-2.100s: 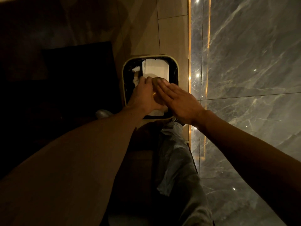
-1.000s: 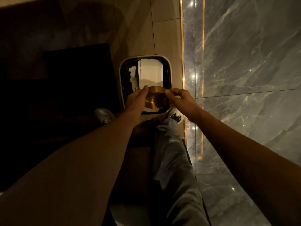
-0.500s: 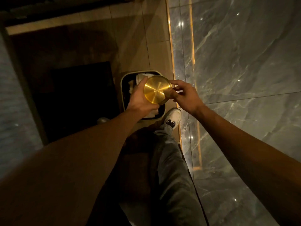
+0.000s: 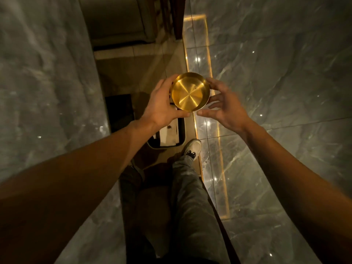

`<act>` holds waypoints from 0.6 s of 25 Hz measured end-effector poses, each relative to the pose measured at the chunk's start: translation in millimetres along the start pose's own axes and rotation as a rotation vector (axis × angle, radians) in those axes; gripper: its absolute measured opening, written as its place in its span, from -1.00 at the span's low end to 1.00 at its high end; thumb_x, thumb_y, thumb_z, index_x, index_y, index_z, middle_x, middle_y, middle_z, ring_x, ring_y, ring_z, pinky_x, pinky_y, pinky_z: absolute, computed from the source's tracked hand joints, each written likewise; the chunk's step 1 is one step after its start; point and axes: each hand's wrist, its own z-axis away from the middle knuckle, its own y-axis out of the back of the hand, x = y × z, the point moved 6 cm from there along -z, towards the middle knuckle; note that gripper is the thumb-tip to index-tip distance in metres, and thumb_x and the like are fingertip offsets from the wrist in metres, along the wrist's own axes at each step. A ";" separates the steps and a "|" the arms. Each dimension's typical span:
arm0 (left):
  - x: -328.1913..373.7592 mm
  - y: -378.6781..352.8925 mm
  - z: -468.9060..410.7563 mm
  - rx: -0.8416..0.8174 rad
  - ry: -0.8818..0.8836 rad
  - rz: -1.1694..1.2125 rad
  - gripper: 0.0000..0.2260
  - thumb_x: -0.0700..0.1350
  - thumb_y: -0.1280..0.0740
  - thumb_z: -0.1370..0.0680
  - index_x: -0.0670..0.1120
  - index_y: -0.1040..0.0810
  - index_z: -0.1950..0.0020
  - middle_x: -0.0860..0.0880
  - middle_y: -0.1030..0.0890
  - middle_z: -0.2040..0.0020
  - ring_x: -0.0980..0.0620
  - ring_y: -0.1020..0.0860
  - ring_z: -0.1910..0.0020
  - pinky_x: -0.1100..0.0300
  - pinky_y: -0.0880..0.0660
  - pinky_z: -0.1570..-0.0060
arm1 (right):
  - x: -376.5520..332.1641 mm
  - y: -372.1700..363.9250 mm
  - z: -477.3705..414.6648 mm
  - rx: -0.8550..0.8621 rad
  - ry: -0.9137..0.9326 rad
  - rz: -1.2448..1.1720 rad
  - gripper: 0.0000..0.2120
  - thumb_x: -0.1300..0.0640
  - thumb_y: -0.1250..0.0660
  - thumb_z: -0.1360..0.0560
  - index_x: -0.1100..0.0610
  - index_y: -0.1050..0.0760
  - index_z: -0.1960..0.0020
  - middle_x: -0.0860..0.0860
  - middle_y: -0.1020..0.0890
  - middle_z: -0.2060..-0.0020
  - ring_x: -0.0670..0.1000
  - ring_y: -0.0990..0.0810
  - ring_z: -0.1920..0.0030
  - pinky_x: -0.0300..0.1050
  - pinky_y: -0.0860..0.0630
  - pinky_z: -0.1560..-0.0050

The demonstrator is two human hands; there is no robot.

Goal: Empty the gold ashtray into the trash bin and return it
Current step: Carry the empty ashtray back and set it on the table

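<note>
The gold ashtray [image 4: 190, 92] is a round, shiny metal dish. It is held upright in front of me, its open side faces the camera, and its inside looks bare. My left hand [image 4: 162, 103] grips its left rim, with the thumb under the near edge. On the right side, my right hand [image 4: 222, 105] has its fingers spread, the index fingertip and thumb touching the rim. Lower down, the trash bin [image 4: 165, 147] stands on the floor. It is partly hidden by my left wrist, and white paper [image 4: 169, 135] shows inside it.
A grey marble wall [image 4: 276, 73] with a lit amber strip [image 4: 219, 141] at its base runs along the right. Another grey marble surface [image 4: 43, 92] fills the left. A black block [image 4: 119, 109] sits left of the bin. My legs and a white shoe [image 4: 192, 147] stand just before it.
The ashtray has risen from over the bin to well above it and turned its open side towards me. Both hands rose with it, and the view tilted up, showing more floor ahead.
</note>
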 end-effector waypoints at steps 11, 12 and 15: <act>57.3 168.5 140.8 0.268 -0.145 -0.030 -0.08 0.03 -0.64 -0.18 -0.06 -0.31 -0.46 -0.01 -0.40 -0.36 0.12 -0.41 -0.31 0.20 -0.43 -0.30 | -208.8 -55.6 47.1 -0.038 0.360 0.267 -0.16 0.05 -0.60 -0.27 0.11 -0.32 -0.46 -0.09 -0.41 -0.22 -0.17 -0.42 -0.14 -0.52 -0.34 -0.11; 52.1 185.4 155.7 0.297 -0.143 -0.022 -0.09 0.03 -0.64 -0.18 -0.06 -0.32 -0.45 -0.02 -0.41 -0.34 0.11 -0.42 -0.30 0.16 -0.45 -0.30 | -224.3 -70.0 50.5 -0.051 0.372 0.266 -0.16 0.07 -0.60 -0.27 0.11 -0.32 -0.46 -0.09 -0.40 -0.22 -0.17 -0.41 -0.16 -0.53 -0.32 -0.14; 27.2 236.4 209.5 0.381 -0.126 0.013 -0.10 0.03 -0.64 -0.18 -0.05 -0.34 -0.44 -0.03 -0.43 -0.33 0.06 -0.45 -0.29 0.08 -0.47 -0.29 | -267.8 -127.0 64.8 -0.112 0.395 0.277 -0.13 0.06 -0.61 -0.26 0.08 -0.30 -0.47 -0.11 -0.39 -0.24 -0.12 -0.42 -0.22 -0.37 -0.37 -0.23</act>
